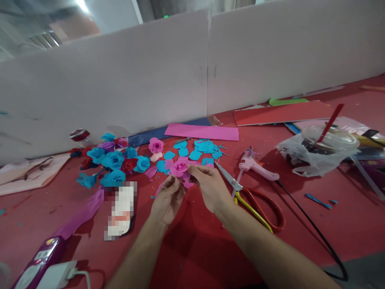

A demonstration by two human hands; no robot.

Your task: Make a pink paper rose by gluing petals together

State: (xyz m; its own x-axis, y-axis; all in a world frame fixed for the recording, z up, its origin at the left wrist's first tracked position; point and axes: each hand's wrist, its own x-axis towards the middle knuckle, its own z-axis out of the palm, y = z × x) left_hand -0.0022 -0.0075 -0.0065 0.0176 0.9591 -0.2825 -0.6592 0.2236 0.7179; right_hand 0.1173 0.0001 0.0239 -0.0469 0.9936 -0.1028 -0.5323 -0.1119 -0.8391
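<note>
A pink paper rose [179,169] is held between both hands above the red table. My left hand [169,198] pinches it from below on the left side. The fingertips of my right hand [208,184] press on the petals at its right. Behind and under the rose lie loose blue paper petals [195,155] and some pink paper pieces [151,172]. A finished pink paper rose [156,146] sits a little farther back to the left. Scissors [252,204] with red and yellow handles and a pink glue gun [255,166] lie right of my right hand.
At left are a bunch of blue, red and purple paper flowers [112,160], a pixelated phone-shaped object [122,212], a purple power strip [42,257] and eyeglasses [36,168]. A bagged plastic cup [321,146] stands right. A pink paper strip [201,131] lies before the white partition [150,72].
</note>
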